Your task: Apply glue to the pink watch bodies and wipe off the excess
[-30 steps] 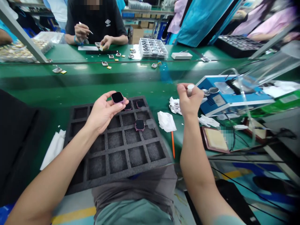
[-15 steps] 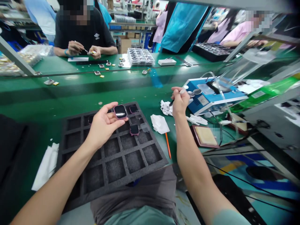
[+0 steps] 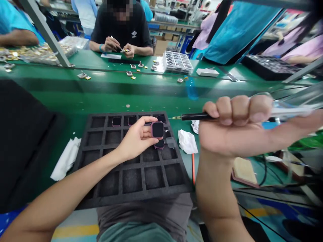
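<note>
Between the fingers and thumb of my left hand [image 3: 137,137] is a watch case [image 3: 157,129] with a dark screen and a pinkish-purple frame, held above the black foam tray [image 3: 131,164]. Similar watch pieces lie in the tray's back compartments, one of them [image 3: 116,121] at the back left, and another [image 3: 159,144] sits just below the held case. Raised close to the camera, my right hand [image 3: 237,124] has its fingers wrapped round a black pen-like tool [image 3: 195,116] with a thin tip pointing left. A clear tube-like part shows on the hand's other side.
Crumpled white tissue [image 3: 188,142] and an orange stick [image 3: 193,168] lie right of the tray. Another tissue [image 3: 66,159] is on the left. A beige pad [image 3: 244,170] sits at right. Across the green bench [image 3: 106,97], a person handles small parts beside a clear divided box [image 3: 178,62].
My right hand has risen toward the camera with the black tool, away from the blue machine. The view has turned left, and my left hand still holds the watch case.
</note>
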